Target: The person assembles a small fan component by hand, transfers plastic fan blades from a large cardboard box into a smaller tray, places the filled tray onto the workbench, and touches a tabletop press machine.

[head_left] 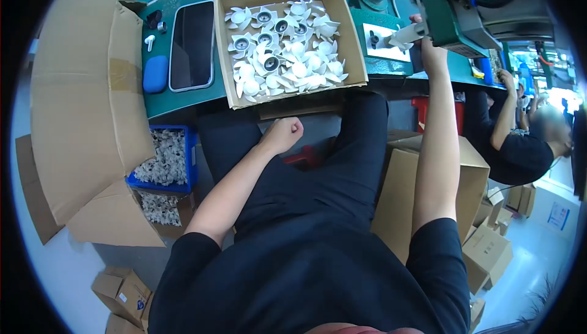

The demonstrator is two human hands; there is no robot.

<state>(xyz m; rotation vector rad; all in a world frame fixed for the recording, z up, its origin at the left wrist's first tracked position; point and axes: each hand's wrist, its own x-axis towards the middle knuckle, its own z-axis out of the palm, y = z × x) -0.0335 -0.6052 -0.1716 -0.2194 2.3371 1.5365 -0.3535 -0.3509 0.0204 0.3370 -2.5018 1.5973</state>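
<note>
My left hand [283,136] is curled into a loose fist above my thigh, with nothing showing in it. My right hand [433,55] reaches up to the green bench press [455,19]. Its fingers bend round behind the pale cylinder [411,33] under the press head, partly hidden by the machine. A white fan wheel [398,43] sits at the lower end of this cylinder, above a white plate [391,52] with a dark peg [374,39]. Whether my right fingers grip the cylinder, the fan wheel or another part is hidden.
A shallow cardboard box [290,96] of white fan wheels lies on the green bench. Left of it are a phone [192,46], a blue case [156,74] and an earbud [149,42]. A blue crate [191,156] and open cartons [400,196] flank my legs. Another person [520,150] sits at right.
</note>
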